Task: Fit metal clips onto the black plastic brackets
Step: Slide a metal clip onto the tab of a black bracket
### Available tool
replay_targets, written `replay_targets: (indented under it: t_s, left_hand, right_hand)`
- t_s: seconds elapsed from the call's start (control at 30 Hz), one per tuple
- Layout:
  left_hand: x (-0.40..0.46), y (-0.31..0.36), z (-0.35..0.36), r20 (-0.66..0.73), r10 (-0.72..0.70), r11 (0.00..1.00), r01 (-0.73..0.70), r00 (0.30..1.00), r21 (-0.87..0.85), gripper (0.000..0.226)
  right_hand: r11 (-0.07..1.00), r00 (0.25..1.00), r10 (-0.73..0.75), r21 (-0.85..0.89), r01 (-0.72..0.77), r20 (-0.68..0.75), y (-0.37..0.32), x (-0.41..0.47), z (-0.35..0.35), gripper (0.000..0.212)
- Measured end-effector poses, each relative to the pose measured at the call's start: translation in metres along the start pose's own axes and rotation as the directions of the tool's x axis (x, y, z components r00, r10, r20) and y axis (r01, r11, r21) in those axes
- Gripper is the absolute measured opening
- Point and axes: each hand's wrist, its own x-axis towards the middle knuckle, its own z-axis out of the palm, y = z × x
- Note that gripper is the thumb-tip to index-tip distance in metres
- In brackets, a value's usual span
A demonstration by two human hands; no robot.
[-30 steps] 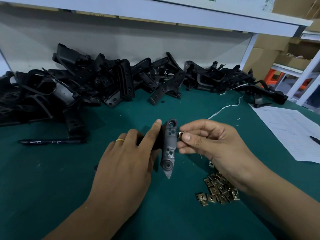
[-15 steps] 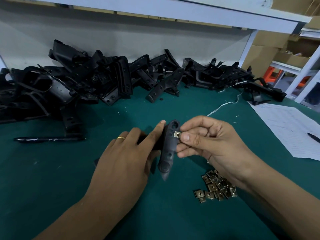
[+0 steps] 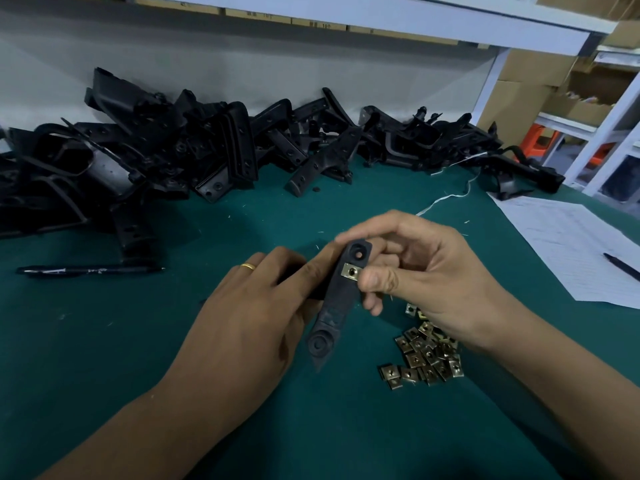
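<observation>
Just one camera here, worn on the person's head, looking forward and down over the green surface (image 3: 104,393) from close in, so both forearms come up from the bottom edge and the left hand (image 3: 242,327) and right hand (image 3: 426,282) meet near the middle of the frame. It's a wide-angle lens, so the straight edges bow toward the corners, and it still catches the pile of black brackets (image 3: 214,150) along the back wall plus the white shelving (image 3: 606,140) far off at the upper right. No second view, so nothing is shared between views.
</observation>
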Motion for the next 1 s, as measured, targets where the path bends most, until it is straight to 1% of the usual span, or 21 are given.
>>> replay_targets:
  t_s: [0.07, 0.13, 0.17, 0.2, 0.23, 0.27, 0.3, 0.33, 0.37, 0.43, 0.5, 0.63, 0.73, 0.8, 0.83, 0.93, 1.0]
  left_hand:
    - [0.001, 0.001, 0.000, -0.017, -0.047, 0.999, 0.047, 0.999, 0.018, 0.054]
    - [0.002, -0.001, 0.000, -0.059, -0.121, 0.992, 0.123, 0.991, 0.036, 0.057]
    - [0.002, -0.002, 0.000, -0.078, -0.164, 0.985, 0.168, 0.983, 0.049, 0.060]
    - [0.002, -0.003, 0.000, -0.090, -0.201, 0.976, 0.207, 0.976, 0.066, 0.062]
    - [0.002, -0.003, 0.000, -0.094, -0.223, 0.969, 0.231, 0.970, 0.084, 0.062]
    - [0.002, -0.003, 0.001, -0.093, -0.231, 0.965, 0.240, 0.968, 0.100, 0.062]
    - [0.002, -0.002, 0.001, -0.091, -0.234, 0.963, 0.243, 0.968, 0.113, 0.061]
    - [0.002, -0.001, 0.002, -0.090, -0.236, 0.962, 0.246, 0.968, 0.122, 0.060]
    - [0.003, -0.002, 0.002, -0.090, -0.240, 0.960, 0.250, 0.967, 0.127, 0.060]
    - [0.003, -0.002, 0.001, -0.091, -0.255, 0.956, 0.265, 0.963, 0.125, 0.060]
    - [0.003, -0.001, 0.001, -0.095, -0.261, 0.953, 0.272, 0.961, 0.131, 0.060]
    - [0.004, -0.001, 0.002, -0.099, -0.265, 0.951, 0.277, 0.959, 0.138, 0.060]
    - [0.003, -0.002, 0.002, -0.105, -0.272, 0.947, 0.286, 0.956, 0.146, 0.061]
    - [0.003, -0.001, 0.003, -0.100, -0.269, 0.948, 0.281, 0.958, 0.146, 0.061]
    - [0.003, -0.001, 0.003, -0.097, -0.267, 0.950, 0.279, 0.959, 0.143, 0.061]
    - [0.003, -0.001, 0.003, -0.095, -0.270, 0.951, 0.281, 0.958, 0.133, 0.061]
    - [0.003, -0.002, 0.003, -0.090, -0.274, 0.951, 0.284, 0.957, 0.124, 0.061]
  right_hand:
    - [0.998, 0.999, 0.034, -0.052, -0.034, -0.014, -0.005, 0.000, -0.005, 0.041]
    - [0.984, 0.994, 0.108, -0.138, -0.111, -0.028, -0.012, -0.001, -0.015, 0.035]
    - [0.963, 0.988, 0.155, -0.226, -0.147, 0.019, -0.016, -0.003, -0.020, 0.029]
    - [0.928, 0.969, 0.225, -0.326, -0.182, 0.100, -0.019, -0.005, -0.024, 0.023]
    - [0.883, 0.929, 0.320, -0.413, -0.222, 0.185, -0.021, -0.007, -0.027, 0.021]
    - [0.830, 0.873, 0.423, -0.491, -0.265, 0.244, -0.022, -0.010, -0.026, 0.022]
    - [0.770, 0.818, 0.510, -0.563, -0.299, 0.264, -0.023, -0.012, -0.025, 0.027]
    - [0.710, 0.779, 0.573, -0.629, -0.316, 0.255, -0.023, -0.014, -0.022, 0.032]
    - [0.656, 0.761, 0.605, -0.688, -0.310, 0.234, -0.022, -0.015, -0.019, 0.036]
    - [0.581, 0.778, 0.594, -0.779, -0.238, 0.205, -0.020, -0.015, -0.014, 0.035]
    - [0.582, 0.803, 0.556, -0.790, -0.192, 0.215, -0.020, -0.015, -0.011, 0.030]
    - [0.673, 0.855, 0.474, -0.713, -0.197, 0.211, -0.018, -0.014, -0.010, 0.025]
    - [0.779, 0.909, 0.384, -0.587, -0.223, 0.165, -0.011, -0.008, -0.008, 0.022]
    - [0.810, 0.935, 0.336, -0.540, -0.228, 0.110, -0.004, -0.006, -0.007, 0.021]
    - [0.805, 0.944, 0.320, -0.548, -0.227, 0.079, 0.000, -0.005, -0.007, 0.020]
    - [0.745, 0.969, 0.247, -0.634, -0.205, -0.023, 0.009, -0.005, -0.006, 0.018]
    - [0.739, 0.979, 0.195, -0.648, -0.185, -0.057, 0.013, -0.004, -0.005, 0.018]
